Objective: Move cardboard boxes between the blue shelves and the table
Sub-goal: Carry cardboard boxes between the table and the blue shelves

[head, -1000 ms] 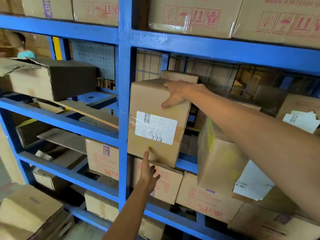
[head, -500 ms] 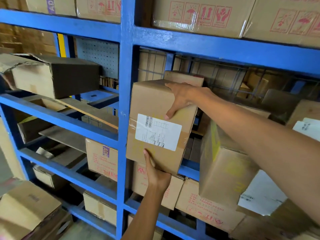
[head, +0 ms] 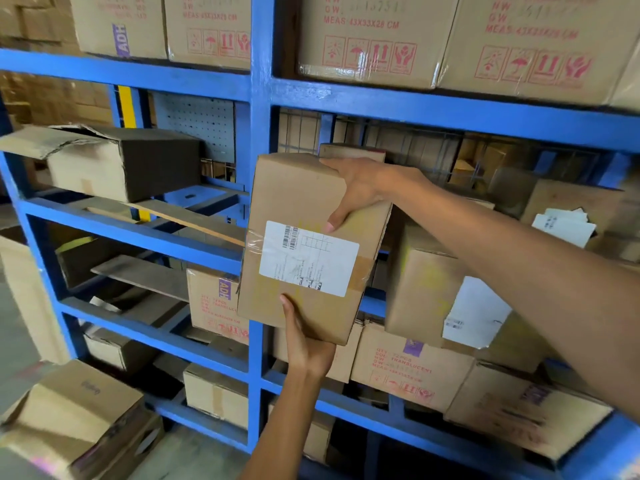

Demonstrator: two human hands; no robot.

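Observation:
A brown cardboard box (head: pixel 294 202) with a white shipping label and clear tape hangs in front of the blue shelves (head: pixel 259 98), partly out over the shelf's front edge. My right hand (head: pixel 356 188) grips its top right corner, fingers over the front face. My left hand (head: pixel 304 341) is under its bottom edge, thumb up on the front face. Both hands hold the box, which is tilted slightly.
Another labelled box (head: pixel 426 289) leans on the shelf just right of the held one. Printed cartons fill the top shelf (head: pixel 374 39) and lower shelves (head: pixel 401 368). An open box (head: pixel 131 161) sits on the left shelf. More boxes (head: pixel 76 417) lie at bottom left.
My left hand rose from a fingertip touch to a grip under the box's bottom edge. The box has come forward off the shelf, toward me.

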